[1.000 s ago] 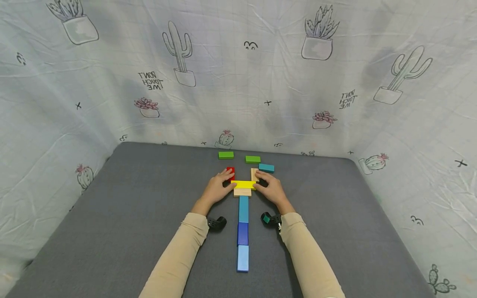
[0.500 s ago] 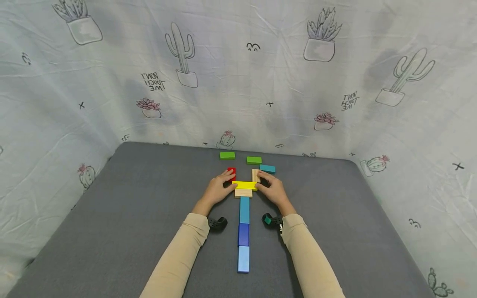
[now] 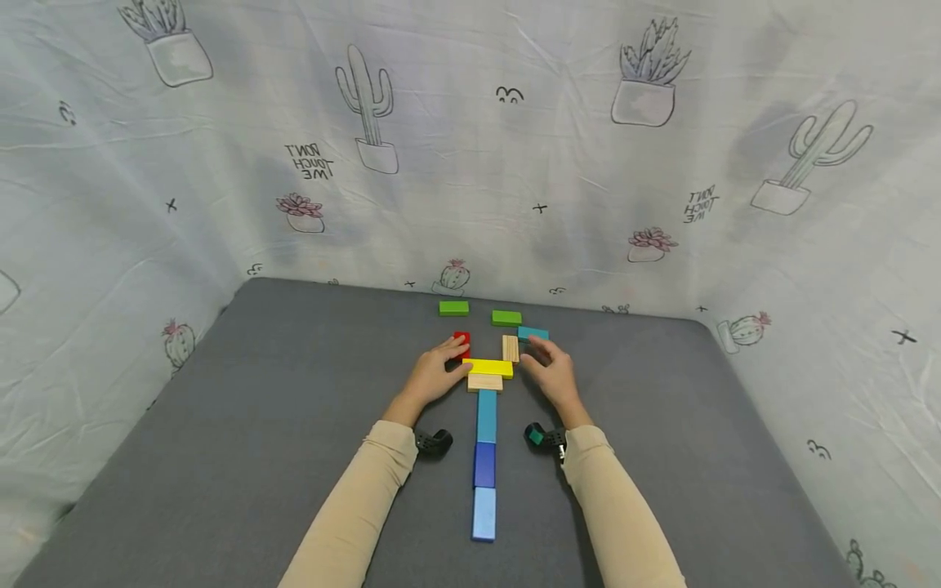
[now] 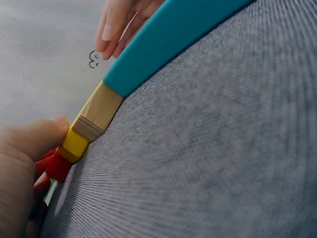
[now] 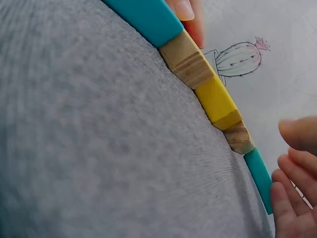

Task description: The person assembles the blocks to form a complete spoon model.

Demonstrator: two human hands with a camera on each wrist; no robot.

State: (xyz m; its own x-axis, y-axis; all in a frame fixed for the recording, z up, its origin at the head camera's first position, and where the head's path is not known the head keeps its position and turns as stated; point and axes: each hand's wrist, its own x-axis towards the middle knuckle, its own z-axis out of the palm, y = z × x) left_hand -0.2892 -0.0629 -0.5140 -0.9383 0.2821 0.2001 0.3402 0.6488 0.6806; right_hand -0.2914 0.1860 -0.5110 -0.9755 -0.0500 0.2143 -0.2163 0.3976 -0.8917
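Observation:
My left hand (image 3: 428,377) touches the left end of a yellow block (image 3: 488,368) with its thumb, while its fingers lie on a red block (image 3: 461,343). In the left wrist view, the thumb rests against the yellow block (image 4: 75,144), and fingers show behind the red block (image 4: 58,168). Off to the right, my right hand (image 3: 555,380) holds nothing; its fingers are loosely bent near a wooden block (image 3: 510,349) and a teal block (image 3: 532,334). Another wooden block (image 3: 485,382) lies against the yellow one's near side.
Below it a column of blocks runs toward me: teal (image 3: 487,416), dark blue (image 3: 484,465) and light blue (image 3: 483,514). Two green blocks, one left (image 3: 453,309) and one right (image 3: 506,318), lie near the grey table's (image 3: 309,359) back edge. A patterned curtain (image 3: 456,163) hangs behind.
My right hand has let go of the yellow and wooden blocks and moved right. The left hand keeps its place at the red and yellow blocks. The view has shifted slightly.

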